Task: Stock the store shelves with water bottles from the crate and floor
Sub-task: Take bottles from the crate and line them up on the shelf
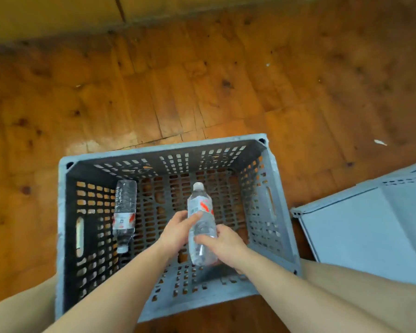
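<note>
My left hand (178,230) and right hand (222,243) gripped one clear plastic bottle (199,212); another bottle (125,207) lay unstocked in the grey slotted crate (154,150).

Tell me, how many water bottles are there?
2. The held bottle is gripped by the left hand and right hand over the crate; the lying bottle rests on its floor, by the left wall.

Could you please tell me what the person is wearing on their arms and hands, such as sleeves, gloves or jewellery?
Nothing shows on either. The left hand and right hand are bare, without gloves, and I see no rings, watch or bracelet. Both forearms are uncovered up to the frame's edge, so no sleeves show.
</note>
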{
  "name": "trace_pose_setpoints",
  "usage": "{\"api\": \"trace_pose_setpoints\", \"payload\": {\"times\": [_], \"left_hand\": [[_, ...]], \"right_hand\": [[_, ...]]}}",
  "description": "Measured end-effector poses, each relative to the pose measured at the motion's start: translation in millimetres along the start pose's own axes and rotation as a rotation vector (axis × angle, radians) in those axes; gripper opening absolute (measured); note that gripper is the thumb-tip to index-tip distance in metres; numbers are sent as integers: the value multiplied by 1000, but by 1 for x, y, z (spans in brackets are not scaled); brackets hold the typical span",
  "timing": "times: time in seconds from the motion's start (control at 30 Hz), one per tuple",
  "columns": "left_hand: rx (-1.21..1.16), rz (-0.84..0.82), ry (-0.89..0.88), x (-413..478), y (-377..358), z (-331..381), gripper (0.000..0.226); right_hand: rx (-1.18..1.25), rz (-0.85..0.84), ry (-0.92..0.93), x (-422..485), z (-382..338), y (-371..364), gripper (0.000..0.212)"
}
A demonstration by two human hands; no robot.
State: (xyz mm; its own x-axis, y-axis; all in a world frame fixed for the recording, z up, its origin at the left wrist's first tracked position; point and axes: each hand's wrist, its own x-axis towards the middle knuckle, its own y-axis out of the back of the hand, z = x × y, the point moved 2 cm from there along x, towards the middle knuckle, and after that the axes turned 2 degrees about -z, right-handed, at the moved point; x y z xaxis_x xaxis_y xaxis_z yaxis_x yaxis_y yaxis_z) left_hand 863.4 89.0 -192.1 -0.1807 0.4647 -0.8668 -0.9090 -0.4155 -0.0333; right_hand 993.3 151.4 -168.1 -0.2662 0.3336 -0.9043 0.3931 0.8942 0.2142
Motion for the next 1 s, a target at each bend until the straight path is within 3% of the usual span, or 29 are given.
{"api": "trace_pose_setpoints", "payload": {"times": [0.13, 0.23, 0.37, 0.47, 0.57, 0.7, 0.83, 1.0], "left_hand": [[-296, 89, -54, -80, 2, 5, 37], [-363, 184, -158, -137, 5, 5, 35], [-468, 246, -300, -218, 4, 2, 31], [-447, 238, -381, -269, -4, -7, 23], [-414, 199, -440, -304, -9, -32, 33], [-434, 130, -359, -325, -10, -86, 56], [-495, 239, -352, -339, -20, -101, 43], [-456, 216, -436, -353, -44, -86, 38]], "right_hand": [[-87, -34, 229, -104, -15, -21, 46], [-1, -35, 336, -160, -10, -32, 45], [257, -223, 338, -218, 10, -53, 57], [283, -301, 367, -251, 24, -67, 73], [245, -313, 411, -276, 45, -76, 80], [76, -348, 430, -296, 77, -87, 62], [-5, -347, 476, -313, 88, -89, 42], [17, -203, 533, -319, 103, -82, 56]]}}
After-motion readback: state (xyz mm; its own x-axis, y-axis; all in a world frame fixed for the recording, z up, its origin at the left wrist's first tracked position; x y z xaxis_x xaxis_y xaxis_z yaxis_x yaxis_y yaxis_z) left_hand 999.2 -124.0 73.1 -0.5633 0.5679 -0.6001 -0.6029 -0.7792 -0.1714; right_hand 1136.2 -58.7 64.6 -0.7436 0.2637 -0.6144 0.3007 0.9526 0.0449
